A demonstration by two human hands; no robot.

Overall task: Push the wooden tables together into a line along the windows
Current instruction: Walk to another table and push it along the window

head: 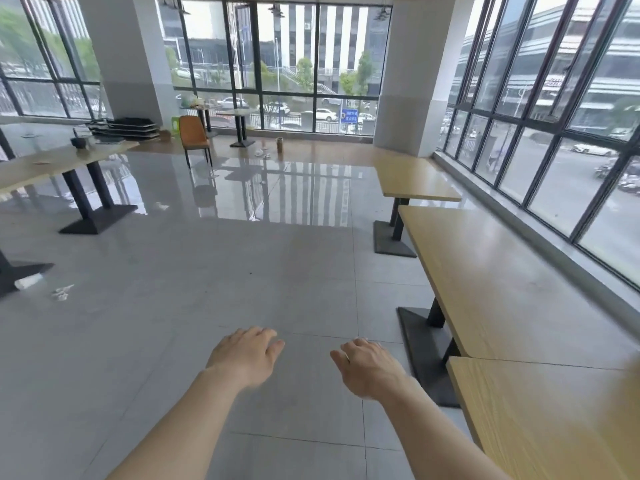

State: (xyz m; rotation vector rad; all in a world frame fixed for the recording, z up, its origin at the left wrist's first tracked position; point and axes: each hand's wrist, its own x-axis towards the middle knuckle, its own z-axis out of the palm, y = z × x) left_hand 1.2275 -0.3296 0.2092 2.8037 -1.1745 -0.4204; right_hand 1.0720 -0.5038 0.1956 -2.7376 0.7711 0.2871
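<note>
Floor tiles [207, 306]: grey, smooth, highly glossy, mirrored the window frames. Middle wooden table [502, 289] by the windows: pale wood-grain worktop, smooth, satin sheen. Nearest wooden table [554, 420]: same wood, grain lines plainer. Table bases [426, 358]: black, matt, looked like metal. Chair [194, 133]: orange smooth shell, thin dark legs. Column [408, 81]: white, matt.

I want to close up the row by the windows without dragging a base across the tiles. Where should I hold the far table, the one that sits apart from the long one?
Probably by the tabletop's edge, not the pedestal. The far table has a flat top overhanging one central post, so both hands can clamp its floor-side long edge, coming from the open floor. Left hand and right hand are empty.
</note>
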